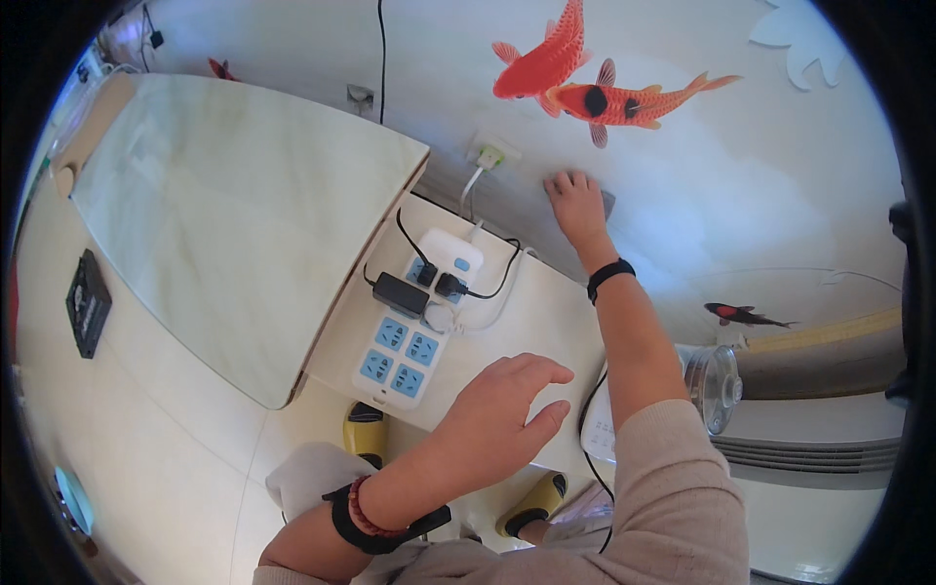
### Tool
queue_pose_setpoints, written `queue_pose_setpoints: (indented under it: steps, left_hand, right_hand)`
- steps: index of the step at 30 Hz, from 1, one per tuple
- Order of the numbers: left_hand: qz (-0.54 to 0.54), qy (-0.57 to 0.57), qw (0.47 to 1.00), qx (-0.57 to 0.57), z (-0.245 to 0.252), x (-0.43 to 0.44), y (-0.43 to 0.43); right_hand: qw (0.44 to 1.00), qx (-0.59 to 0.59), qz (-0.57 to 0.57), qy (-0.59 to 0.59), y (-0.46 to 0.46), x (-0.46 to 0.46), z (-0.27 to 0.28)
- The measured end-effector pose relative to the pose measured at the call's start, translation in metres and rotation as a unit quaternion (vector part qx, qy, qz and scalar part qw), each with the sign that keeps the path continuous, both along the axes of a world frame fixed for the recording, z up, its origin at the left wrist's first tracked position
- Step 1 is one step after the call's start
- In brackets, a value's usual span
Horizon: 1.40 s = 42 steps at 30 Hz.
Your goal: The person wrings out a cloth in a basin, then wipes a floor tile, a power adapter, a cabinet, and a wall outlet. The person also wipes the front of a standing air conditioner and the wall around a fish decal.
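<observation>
My right hand [578, 208] reaches to the painted wall, fingers bent against it. A small grey flat piece [608, 205] shows beside that hand; most of it is hidden, so its kind and whether I grip it are unclear. My left hand [504, 417] hovers empty over the front of a white tabletop [541, 329], thumb and fingers apart. Left of it lies a white power strip [401, 385] with blue sockets. Black plugs [450, 285], a black power adapter [401, 295] and a round white plug [441, 317] sit at its farther sockets.
A marble-patterned tabletop [256, 219] overhangs at left. A white plug [488, 157] sits in a wall outlet. A white appliance with buttons [599, 431] and a clear lidded container [718, 387] stand at right. Yellow slippers [364, 436] and a black box [88, 303] are below.
</observation>
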<state>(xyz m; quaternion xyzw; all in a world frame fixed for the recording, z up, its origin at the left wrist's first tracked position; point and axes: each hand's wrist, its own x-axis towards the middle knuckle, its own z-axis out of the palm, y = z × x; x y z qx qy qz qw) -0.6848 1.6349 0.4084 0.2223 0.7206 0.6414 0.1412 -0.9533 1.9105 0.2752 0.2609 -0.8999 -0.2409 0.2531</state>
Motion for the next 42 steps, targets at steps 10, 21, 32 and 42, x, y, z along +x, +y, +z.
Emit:
queue_pose_setpoints:
  steps: [10,21,32,42]
  left_hand:
    - [-0.032,0.021,0.998,-0.039,-0.003,0.003,0.000]
    - [-0.040,0.033,0.998,-0.032,-0.002,0.006,-0.003]
    - [-0.044,0.038,0.997,-0.040,-0.002,0.007,-0.004]
    - [-0.058,0.028,0.997,-0.045,-0.001,0.007,-0.005]
  right_hand:
    - [0.998,-0.014,-0.001,0.053,-0.006,0.004,-0.005]
    - [0.998,0.008,-0.067,0.004,-0.006,0.005,-0.006]
    - [0.997,-0.024,-0.017,0.074,-0.012,0.000,-0.007]
    - [0.998,-0.036,-0.016,0.045,-0.002,0.004,-0.010]
